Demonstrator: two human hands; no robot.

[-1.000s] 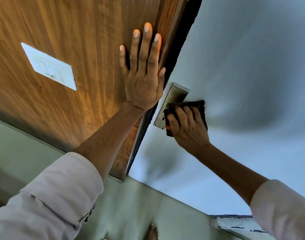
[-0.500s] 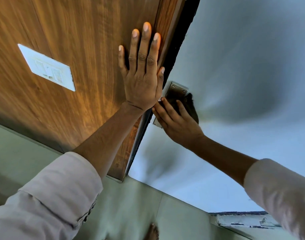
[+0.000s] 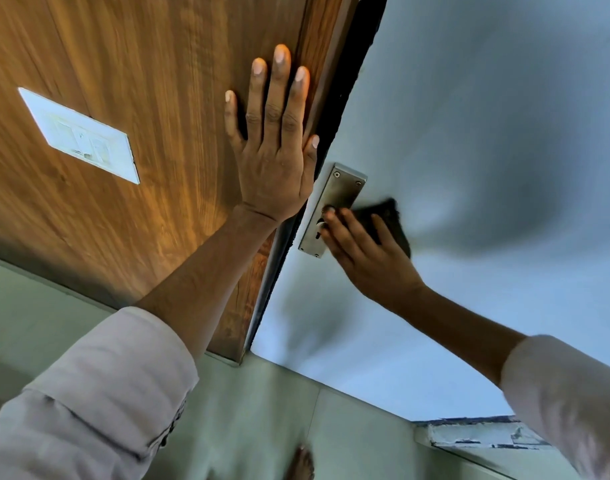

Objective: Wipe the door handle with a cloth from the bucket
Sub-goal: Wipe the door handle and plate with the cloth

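Note:
A steel handle plate (image 3: 334, 199) with screws and a keyhole is fixed to the pale grey door (image 3: 487, 116) near its left edge. My right hand (image 3: 369, 261) presses a dark cloth (image 3: 390, 218) against the door just right of the plate's lower half, fingertips touching the plate by the keyhole. The handle lever is hidden by hand and cloth. My left hand (image 3: 272, 150) lies flat and spread on the brown wooden panel (image 3: 140, 185) beside the door edge, holding nothing. No bucket is in view.
A white switch plate (image 3: 82, 136) sits on the wooden panel at left. The dark door gap (image 3: 341, 98) runs between panel and door. Pale green floor tiles (image 3: 262, 410) lie below, with a bare foot (image 3: 301, 462) at the bottom and a chipped white ledge (image 3: 487, 434) at lower right.
My right hand with the cloth slid from over the plate's middle, up and left, then down and right, uncovering the upper plate. My left hand has stayed flat on the panel.

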